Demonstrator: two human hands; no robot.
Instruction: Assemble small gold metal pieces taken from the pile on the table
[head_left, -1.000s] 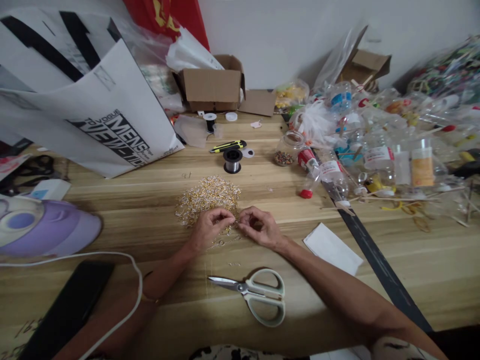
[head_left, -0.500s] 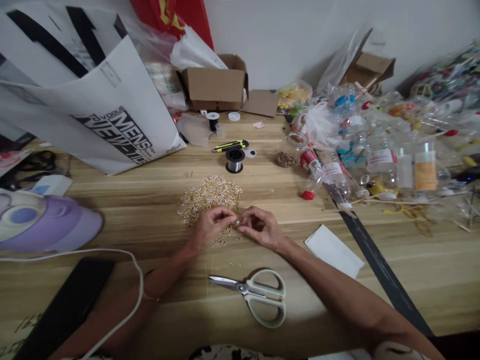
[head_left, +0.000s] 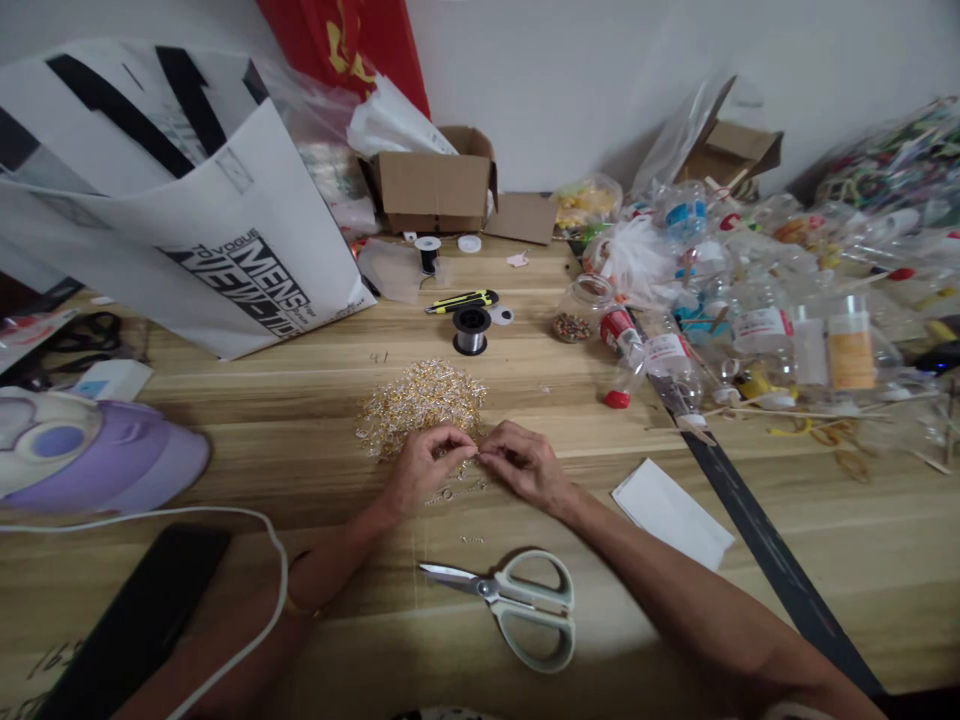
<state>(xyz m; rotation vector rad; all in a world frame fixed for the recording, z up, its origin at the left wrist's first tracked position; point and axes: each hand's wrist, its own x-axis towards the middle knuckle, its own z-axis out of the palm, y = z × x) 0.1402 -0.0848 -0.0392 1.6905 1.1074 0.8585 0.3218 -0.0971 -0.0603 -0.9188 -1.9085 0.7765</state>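
My left hand (head_left: 431, 466) is closed in a pinch at the near right edge of a heap of small gold and silver clasps or links (head_left: 420, 400). Fingertip to fingertip with it, my right hand (head_left: 523, 463) pinches too. Whatever tiny piece sits between them is too small to name. Just below the fingers lies a thin chain with a ring (head_left: 448, 494). A shorter bit of chain (head_left: 472, 540) rests nearer to me. Scissors with pale handles (head_left: 536, 608) lie partly spread below my hands.
Beyond the heap stand a spool of silver wire (head_left: 470, 332) and a yellow-black utility knife (head_left: 461, 301). Plastic bottles (head_left: 667, 350) crowd the right. A white bag (head_left: 247, 250), a purple cap-like object (head_left: 112, 450), a white cable (head_left: 281, 560) and a black phone-like slab (head_left: 142, 610) occupy the left.
The whole view has shifted slightly, so things appear a little lower. My two hands' fingertips have come closer together and now meet.
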